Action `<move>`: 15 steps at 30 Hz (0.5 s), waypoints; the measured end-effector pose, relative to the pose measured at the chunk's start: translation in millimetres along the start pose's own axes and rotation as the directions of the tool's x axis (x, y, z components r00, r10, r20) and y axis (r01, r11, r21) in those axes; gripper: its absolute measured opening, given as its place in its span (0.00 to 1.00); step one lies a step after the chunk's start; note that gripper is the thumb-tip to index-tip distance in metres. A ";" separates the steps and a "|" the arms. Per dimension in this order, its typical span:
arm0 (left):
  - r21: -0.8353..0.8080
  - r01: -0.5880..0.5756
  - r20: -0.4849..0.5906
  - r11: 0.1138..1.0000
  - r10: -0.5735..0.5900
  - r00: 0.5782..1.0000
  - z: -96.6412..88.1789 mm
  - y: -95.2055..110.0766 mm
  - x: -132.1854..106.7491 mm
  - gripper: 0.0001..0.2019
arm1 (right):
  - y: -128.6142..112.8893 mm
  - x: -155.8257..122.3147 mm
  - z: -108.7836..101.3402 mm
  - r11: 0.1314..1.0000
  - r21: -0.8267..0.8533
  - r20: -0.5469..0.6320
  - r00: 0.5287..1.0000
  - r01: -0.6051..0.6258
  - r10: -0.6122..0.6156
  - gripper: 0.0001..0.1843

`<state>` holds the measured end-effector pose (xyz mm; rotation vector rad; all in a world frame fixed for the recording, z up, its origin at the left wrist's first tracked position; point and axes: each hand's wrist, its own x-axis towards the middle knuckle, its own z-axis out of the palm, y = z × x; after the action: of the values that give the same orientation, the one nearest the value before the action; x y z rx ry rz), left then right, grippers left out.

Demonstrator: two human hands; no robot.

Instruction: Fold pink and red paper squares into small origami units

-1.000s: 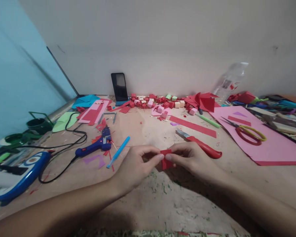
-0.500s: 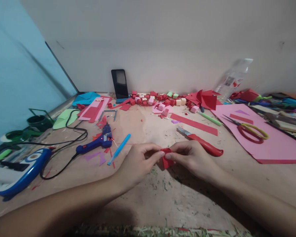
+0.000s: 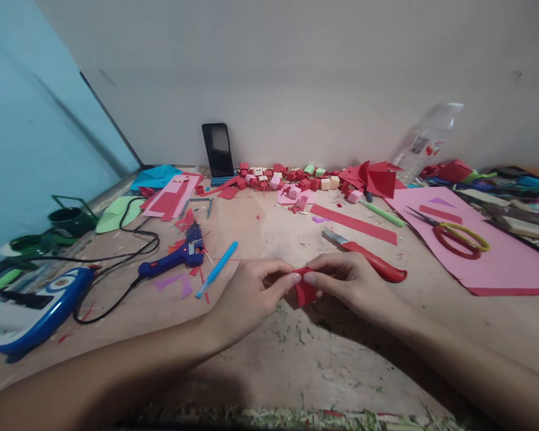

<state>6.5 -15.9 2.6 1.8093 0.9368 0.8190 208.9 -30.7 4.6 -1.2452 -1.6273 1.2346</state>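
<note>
Between my two hands, above the middle of the table, is a small piece of folded red paper [image 3: 304, 293]. My left hand [image 3: 263, 287] pinches its upper left edge between thumb and fingers. The upper right edge is pinched by my right hand [image 3: 348, 281], whose thumb lies close to the left thumb. The paper's lower part hangs below the thumbs; its far side is hidden. Just beyond my right hand lies a red-handled utility knife [image 3: 377, 263]. A blue pen-like stick [image 3: 218, 269] lies left of my left hand.
A blue glue gun [image 3: 175, 257] with a black cord lies at left, near a blue-and-white power strip [image 3: 45, 311]. Small paper cubes [image 3: 291, 193] line the wall beside a leaning phone [image 3: 218, 149]. Scissors [image 3: 458, 239] rest on pink paper [image 3: 507, 263] at right. A plastic bottle [image 3: 431, 140] leans behind.
My right thumb has shifted slightly up and left along the red paper's top edge. Both hands stay pinched on it, and the view has moved very slightly.
</note>
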 end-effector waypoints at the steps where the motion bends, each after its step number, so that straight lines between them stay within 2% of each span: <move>1: 0.026 -0.010 -0.001 1.000 0.010 1.000 0.0 0.0 -0.1 0.10 | -0.3 -0.1 0.1 1.000 0.000 0.000 1.000 0.003 -0.003 0.11; 9: 0.117 -0.055 0.017 0.992 0.054 0.998 -1.7 -0.2 -0.6 0.11 | -0.2 -0.6 0.3 1.000 -0.015 -0.007 1.000 0.022 -0.022 0.11; 15: 0.096 -0.041 0.019 0.995 0.040 0.999 -2.3 -1.1 -0.4 0.12 | -3.2 -1.0 0.3 1.000 -0.019 -0.012 1.000 0.024 -0.025 0.11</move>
<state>4.1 -15.0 2.3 1.9209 0.9454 0.7944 208.1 -31.9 7.7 -1.2383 -1.6442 1.1974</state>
